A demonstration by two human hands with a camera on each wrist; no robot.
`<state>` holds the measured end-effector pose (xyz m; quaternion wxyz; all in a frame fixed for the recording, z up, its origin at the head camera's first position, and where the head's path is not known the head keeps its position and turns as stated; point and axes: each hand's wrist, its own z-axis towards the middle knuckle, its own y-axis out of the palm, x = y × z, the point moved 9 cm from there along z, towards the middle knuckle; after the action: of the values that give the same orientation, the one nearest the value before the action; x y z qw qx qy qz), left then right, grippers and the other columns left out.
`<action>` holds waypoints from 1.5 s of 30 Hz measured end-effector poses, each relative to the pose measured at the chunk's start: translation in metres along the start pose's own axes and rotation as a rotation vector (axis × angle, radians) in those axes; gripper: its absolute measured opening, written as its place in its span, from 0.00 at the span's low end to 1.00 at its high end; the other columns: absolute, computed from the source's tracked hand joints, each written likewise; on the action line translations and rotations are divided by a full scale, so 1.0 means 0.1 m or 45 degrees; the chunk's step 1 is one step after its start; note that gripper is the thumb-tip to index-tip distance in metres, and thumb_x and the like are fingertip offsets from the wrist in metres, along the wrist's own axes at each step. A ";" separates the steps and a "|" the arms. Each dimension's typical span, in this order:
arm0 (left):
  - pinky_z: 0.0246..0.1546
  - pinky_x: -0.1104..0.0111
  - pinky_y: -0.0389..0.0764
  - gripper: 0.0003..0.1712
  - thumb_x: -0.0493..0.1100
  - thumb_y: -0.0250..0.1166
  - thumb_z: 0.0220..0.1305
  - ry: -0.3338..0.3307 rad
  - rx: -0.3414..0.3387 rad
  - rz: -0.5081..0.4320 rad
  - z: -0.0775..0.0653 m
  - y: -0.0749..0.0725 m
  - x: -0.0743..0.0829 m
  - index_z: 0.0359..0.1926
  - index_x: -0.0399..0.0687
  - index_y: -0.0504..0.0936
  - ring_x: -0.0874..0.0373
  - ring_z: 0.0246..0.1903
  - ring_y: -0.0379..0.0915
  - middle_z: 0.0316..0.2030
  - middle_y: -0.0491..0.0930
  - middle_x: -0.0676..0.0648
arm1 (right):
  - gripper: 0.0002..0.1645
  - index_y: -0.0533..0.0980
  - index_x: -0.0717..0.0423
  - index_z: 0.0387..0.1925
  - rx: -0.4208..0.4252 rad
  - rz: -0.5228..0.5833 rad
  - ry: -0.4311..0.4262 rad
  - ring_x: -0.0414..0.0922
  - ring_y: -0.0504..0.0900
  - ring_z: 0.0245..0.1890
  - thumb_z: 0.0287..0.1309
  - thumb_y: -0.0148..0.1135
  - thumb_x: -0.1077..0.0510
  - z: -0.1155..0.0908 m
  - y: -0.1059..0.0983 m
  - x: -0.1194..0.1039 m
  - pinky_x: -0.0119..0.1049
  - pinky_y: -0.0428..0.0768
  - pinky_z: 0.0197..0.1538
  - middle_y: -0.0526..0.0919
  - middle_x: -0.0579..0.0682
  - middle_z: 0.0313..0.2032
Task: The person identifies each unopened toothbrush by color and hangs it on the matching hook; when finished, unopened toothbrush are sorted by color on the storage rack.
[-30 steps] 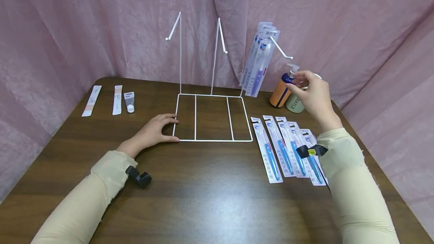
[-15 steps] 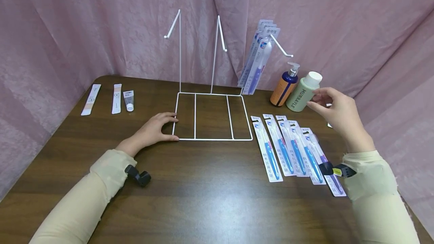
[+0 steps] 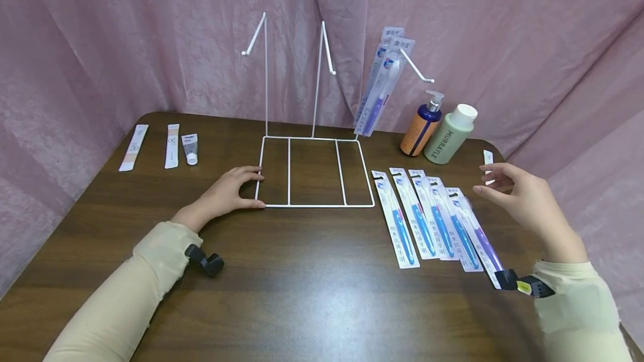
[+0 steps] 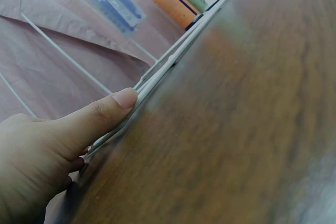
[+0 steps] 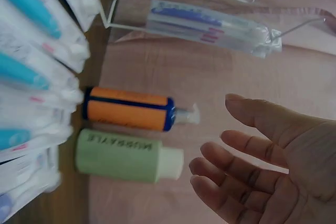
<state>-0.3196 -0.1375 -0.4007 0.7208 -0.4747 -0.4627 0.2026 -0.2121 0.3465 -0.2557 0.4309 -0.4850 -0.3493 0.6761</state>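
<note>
My left hand [image 3: 221, 194] holds the front left corner of a white wire display rack [image 3: 319, 206]; in the left wrist view the thumb [image 4: 123, 98] lies on the base wire. To the right, my right hand [image 3: 525, 197] is raised with nothing in its fingers, which are loosely bent in the right wrist view. Packaged toothbrushes [image 3: 374, 94] with purple handles hang from the rack's right hook [image 3: 417, 67]. Below that hook, several more packaged toothbrushes [image 3: 397, 225], mostly blue, lie in a slanted row on the table. The rack's left hook [image 3: 254, 35] and middle hook [image 3: 328, 49] carry nothing.
An orange and blue pump bottle [image 3: 420, 133] and a green bottle [image 3: 449, 137] with a white cap stand behind the row. At the left lie two slim sachets [image 3: 133, 148] and a small tube [image 3: 190, 148]. A white packet [image 3: 488, 157] shows behind my right hand.
My right hand has moved right and down, away from the bottles, uncovering the green one. The hanging toothbrushes have swung slightly. My left hand stays at the rack's corner.
</note>
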 end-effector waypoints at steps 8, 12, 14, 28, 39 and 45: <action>0.68 0.42 0.57 0.42 0.57 0.74 0.49 -0.009 -0.006 -0.001 -0.01 -0.01 -0.01 0.62 0.41 0.73 0.38 0.69 0.55 0.68 0.65 0.39 | 0.25 0.75 0.63 0.51 -0.087 0.009 0.056 0.14 0.68 0.28 0.56 0.68 0.53 -0.20 0.24 0.29 0.20 0.71 0.28 0.86 0.61 0.36; 0.68 0.42 0.57 0.42 0.57 0.74 0.49 -0.009 -0.005 -0.001 -0.01 -0.01 -0.02 0.62 0.41 0.73 0.38 0.69 0.55 0.68 0.65 0.39 | 0.26 0.76 0.63 0.50 -0.108 -0.014 0.073 0.17 0.69 0.29 0.55 0.69 0.52 -0.27 0.35 0.42 0.22 0.72 0.30 0.86 0.59 0.35; 0.68 0.42 0.57 0.42 0.57 0.74 0.49 -0.011 -0.005 -0.006 -0.01 -0.01 -0.02 0.62 0.42 0.73 0.38 0.69 0.55 0.68 0.65 0.39 | 0.26 0.76 0.63 0.50 -0.115 -0.031 0.071 0.22 0.72 0.30 0.54 0.70 0.52 -0.29 0.40 0.47 0.25 0.72 0.32 0.86 0.59 0.34; 0.68 0.43 0.57 0.42 0.57 0.74 0.49 -0.001 0.004 0.006 0.01 -0.01 -0.01 0.61 0.41 0.74 0.39 0.69 0.55 0.67 0.65 0.39 | 0.32 0.74 0.68 0.53 -0.377 -0.087 0.196 0.50 0.82 0.37 0.55 0.68 0.49 -0.42 0.77 0.82 0.39 0.75 0.38 0.84 0.62 0.39; 0.68 0.43 0.57 0.41 0.57 0.74 0.49 0.013 0.001 -0.003 0.04 -0.01 0.00 0.61 0.41 0.74 0.39 0.69 0.56 0.67 0.66 0.39 | 0.33 0.73 0.70 0.52 -0.450 -0.114 0.280 0.47 0.75 0.32 0.52 0.69 0.49 -0.49 0.90 0.93 0.36 0.70 0.34 0.81 0.58 0.34; 0.68 0.43 0.57 0.41 0.57 0.74 0.49 0.002 -0.004 -0.012 0.02 0.00 -0.01 0.61 0.41 0.74 0.39 0.69 0.56 0.67 0.66 0.40 | 0.36 0.71 0.73 0.53 -0.505 -0.125 0.324 0.53 0.78 0.35 0.52 0.69 0.49 -0.48 0.94 0.93 0.48 0.75 0.37 0.81 0.63 0.36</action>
<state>-0.3224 -0.1373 -0.4008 0.7214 -0.4737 -0.4647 0.1982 -0.2037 0.3987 -0.3856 0.3999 -0.6239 -0.4413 0.5059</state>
